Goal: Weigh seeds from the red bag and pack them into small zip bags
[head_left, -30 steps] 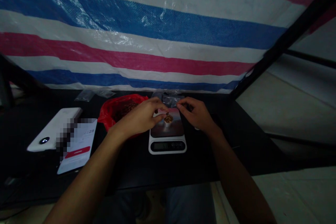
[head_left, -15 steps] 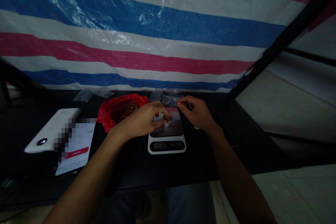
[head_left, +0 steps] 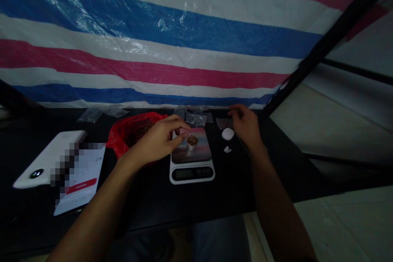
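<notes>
A small cup (head_left: 192,142) filled with brown bits is seen standing on the plate of a white scale (head_left: 192,160), near the middle of the dark desk (head_left: 159,200). The left hand (head_left: 156,141) is held just left of the cup, its fingers (head_left: 179,122) curled into a loose pinch beside the rim; whether anything is gripped cannot be told. The right hand (head_left: 245,129) is stretched to the far edge of the desk, fingers bent down onto a small clear bag (head_left: 223,122); a firm grasp cannot be made out.

Two small white pieces (head_left: 227,134) lie between the scale and the right hand. A red bag (head_left: 127,133) of brown bits is crowded against the scale's left side. Further left, a white power bank (head_left: 49,159) and a phone (head_left: 80,176) are laid near the desk's left end.

The far edge is closed off by a striped tarp (head_left: 172,45). Bare desk is left open nearer than the scale, up to the near edge.
</notes>
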Available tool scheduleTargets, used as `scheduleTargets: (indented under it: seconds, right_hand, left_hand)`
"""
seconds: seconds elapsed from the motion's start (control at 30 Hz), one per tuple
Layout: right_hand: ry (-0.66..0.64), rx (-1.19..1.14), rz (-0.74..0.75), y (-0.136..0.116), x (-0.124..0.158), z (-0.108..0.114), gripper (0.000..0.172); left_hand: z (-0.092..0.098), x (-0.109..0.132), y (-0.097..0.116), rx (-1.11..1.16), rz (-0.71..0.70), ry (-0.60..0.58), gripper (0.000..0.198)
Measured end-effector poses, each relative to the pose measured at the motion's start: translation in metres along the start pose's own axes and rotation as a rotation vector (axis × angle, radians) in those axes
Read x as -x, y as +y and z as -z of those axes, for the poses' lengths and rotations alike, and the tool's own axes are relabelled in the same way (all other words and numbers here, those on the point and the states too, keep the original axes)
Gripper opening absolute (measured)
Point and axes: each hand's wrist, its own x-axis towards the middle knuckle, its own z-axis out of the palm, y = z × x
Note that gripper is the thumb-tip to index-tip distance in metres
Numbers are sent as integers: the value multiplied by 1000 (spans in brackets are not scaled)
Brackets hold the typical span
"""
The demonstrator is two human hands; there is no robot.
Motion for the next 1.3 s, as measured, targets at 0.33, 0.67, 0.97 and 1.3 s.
scheduleTargets:
  seconds: [0.33, 0.67, 0.97, 1.3]
  right_hand:
    - [-391, 121, -84, -10, 2, -38, 20]
    - [-441, 90, 41, -35, -11, -51, 15]
    - [-682, -253, 363, -129, -2, -30, 16]
    - [-603, -437, 250, -87, 8, -16, 14]
  left_hand:
    - [-3, 9, -26, -62, 96, 265, 23]
    - [-7, 10, -32, -168, 65, 315, 25]
    - [-1, 12, -24, -317, -94, 411, 78]
    - [8, 28, -26, -205, 77, 196, 58]
